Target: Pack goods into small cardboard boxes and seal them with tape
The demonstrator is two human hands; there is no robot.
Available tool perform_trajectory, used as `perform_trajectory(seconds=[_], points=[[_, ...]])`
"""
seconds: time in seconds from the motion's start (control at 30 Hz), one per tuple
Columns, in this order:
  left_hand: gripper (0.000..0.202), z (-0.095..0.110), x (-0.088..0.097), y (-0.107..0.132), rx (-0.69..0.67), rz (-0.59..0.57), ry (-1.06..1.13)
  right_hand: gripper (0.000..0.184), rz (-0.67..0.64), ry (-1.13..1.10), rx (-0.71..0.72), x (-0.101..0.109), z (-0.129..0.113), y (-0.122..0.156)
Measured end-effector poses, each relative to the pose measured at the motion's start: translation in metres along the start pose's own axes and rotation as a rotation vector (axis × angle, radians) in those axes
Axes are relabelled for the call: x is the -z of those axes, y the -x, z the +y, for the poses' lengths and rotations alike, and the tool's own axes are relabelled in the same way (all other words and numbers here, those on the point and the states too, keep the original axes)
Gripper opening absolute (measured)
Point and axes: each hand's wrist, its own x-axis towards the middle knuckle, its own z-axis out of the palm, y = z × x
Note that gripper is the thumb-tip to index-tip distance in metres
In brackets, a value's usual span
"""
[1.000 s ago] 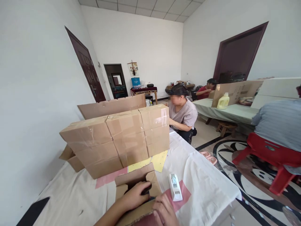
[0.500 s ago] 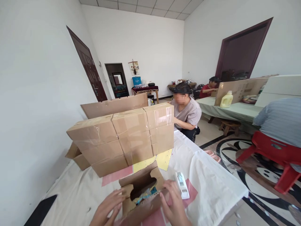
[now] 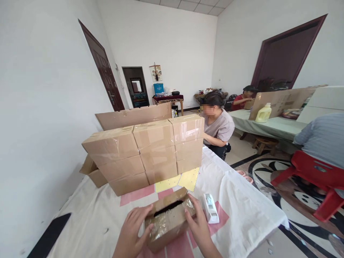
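A small cardboard box (image 3: 168, 225) with shiny tape on it lies in front of me on the cloth. Its top flaps are folded inward, with a dark slit between them, so the contents are hidden. My left hand (image 3: 134, 229) grips the left end, thumb on the near flap and fingers at the far edge. At the right end, my right hand (image 3: 199, 224) holds the box the same way. Just right of that hand lies a white plastic holder (image 3: 211, 209) with something pale blue-green inside, perhaps a tape dispenser.
Stacked taped cartons (image 3: 153, 150) form a wall behind the box. An open carton (image 3: 98, 175) stands left of them. A dark flat object (image 3: 51, 234) lies at the left edge of the white cloth (image 3: 236, 215). A person (image 3: 219, 125) sits beyond the stack; others work at right.
The box's flaps stood up, showing blue and yellow contents; now they are folded down over the opening. Both hands have moved onto the top edges. The camera view has shifted slightly.
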Motion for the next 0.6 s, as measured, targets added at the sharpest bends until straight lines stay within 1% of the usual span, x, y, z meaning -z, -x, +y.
perform_trajectory(seconds=[0.07, 0.1, 0.2, 0.3, 0.37, 0.5, 0.6], points=[[0.039, 0.002, -0.007, 0.008, -0.064, -0.045, -0.027, 0.049, 0.008, -0.009, -0.008, -0.002, 0.002, 0.0], [0.039, 0.003, -0.011, 0.012, -0.09, -0.055, -0.053, 0.048, 0.007, -0.013, -0.006, -0.003, 0.003, 0.0], [0.054, 0.006, -0.024, 0.021, -0.113, -0.037, -0.124, 0.044, -0.023, -0.024, 0.008, -0.004, 0.002, -0.001], [0.067, 0.009, -0.034, 0.025, -0.061, -0.025, -0.154, 0.043, -0.043, -0.021, 0.008, -0.001, 0.0, -0.003], [0.071, 0.01, -0.037, 0.025, -0.022, -0.055, -0.171, 0.042, -0.062, -0.009, 0.001, 0.002, -0.002, -0.004], [0.078, 0.011, -0.038, 0.024, 0.021, -0.143, -0.186, 0.041, -0.084, 0.021, -0.007, 0.005, -0.003, -0.004], [0.08, 0.013, -0.036, 0.023, 0.06, -0.168, -0.163, 0.04, -0.063, 0.03, 0.009, 0.003, -0.001, -0.004]])
